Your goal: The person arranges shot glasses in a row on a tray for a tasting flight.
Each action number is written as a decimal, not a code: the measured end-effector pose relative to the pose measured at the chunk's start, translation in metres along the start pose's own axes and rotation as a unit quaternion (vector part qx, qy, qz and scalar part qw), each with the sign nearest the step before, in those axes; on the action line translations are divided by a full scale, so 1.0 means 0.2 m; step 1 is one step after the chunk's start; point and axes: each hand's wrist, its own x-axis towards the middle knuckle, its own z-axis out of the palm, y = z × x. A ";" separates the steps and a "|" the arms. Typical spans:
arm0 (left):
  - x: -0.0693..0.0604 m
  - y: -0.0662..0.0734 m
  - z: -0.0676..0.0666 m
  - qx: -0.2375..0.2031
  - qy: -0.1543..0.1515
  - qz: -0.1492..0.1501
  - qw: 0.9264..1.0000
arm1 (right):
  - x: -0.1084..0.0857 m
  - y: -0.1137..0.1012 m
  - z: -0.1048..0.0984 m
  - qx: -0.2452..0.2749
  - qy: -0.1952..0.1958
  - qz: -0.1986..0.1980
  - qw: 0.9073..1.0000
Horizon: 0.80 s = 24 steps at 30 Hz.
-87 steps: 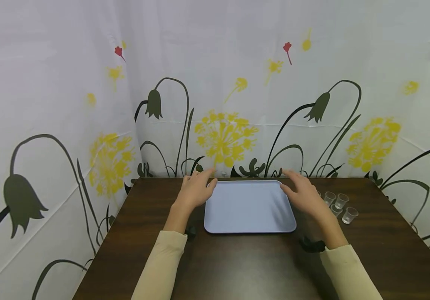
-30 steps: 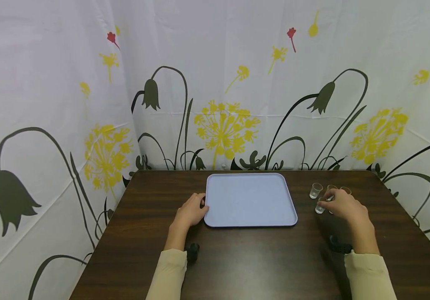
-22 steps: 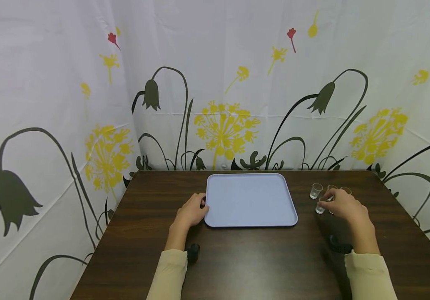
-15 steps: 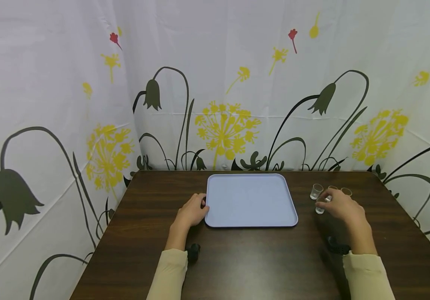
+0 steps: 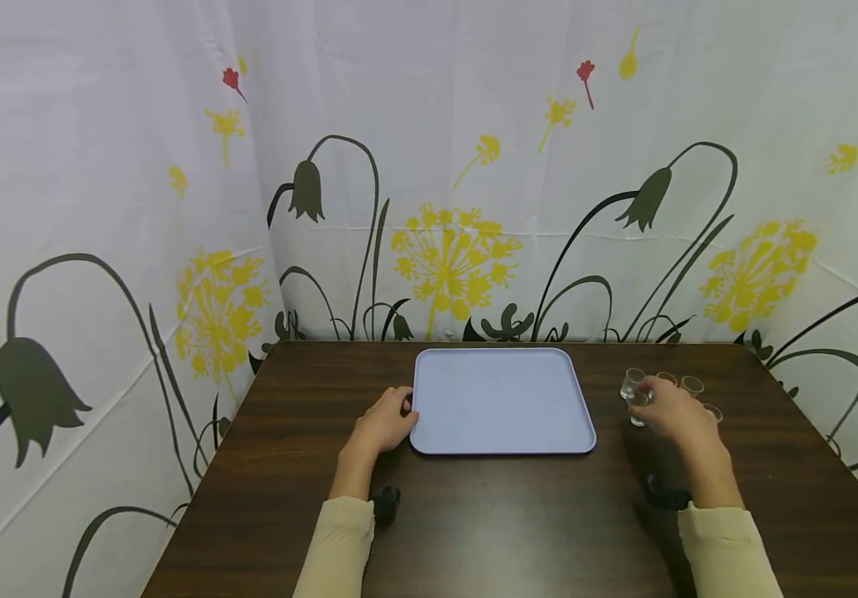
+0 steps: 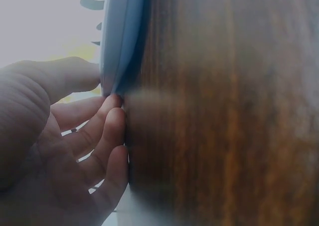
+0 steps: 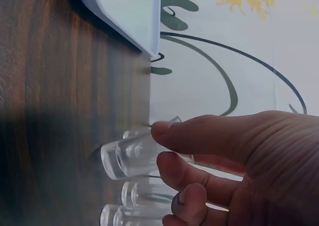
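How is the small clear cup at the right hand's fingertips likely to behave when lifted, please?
The small clear cup would probably stay stiff, given its thick-looking base. Its smooth, shiny surface may slip in the pinch of the right hand. Narrower at the base than the rim, it could tip if nudged.

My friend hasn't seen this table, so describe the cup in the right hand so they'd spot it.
On the dark wooden table, find the pale blue tray. To its right is a cluster of small clear cups. Yours is the only cup pinched in the right hand.
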 end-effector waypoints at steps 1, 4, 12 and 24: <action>-0.01 0.01 -0.01 0.001 0.000 0.001 1.000 | 0.00 0.00 0.00 -0.001 0.002 -0.004 1.000; -0.04 0.04 -0.04 0.001 -0.004 0.005 1.000 | 0.01 -0.01 0.02 -0.001 0.008 -0.011 1.000; -0.04 0.02 -0.02 -0.015 0.002 0.008 1.000 | 0.00 -0.06 0.05 -0.008 0.037 -0.001 0.999; -0.07 0.05 -0.05 -0.005 0.000 0.027 1.000 | -0.03 -0.13 0.08 0.005 0.090 0.003 0.996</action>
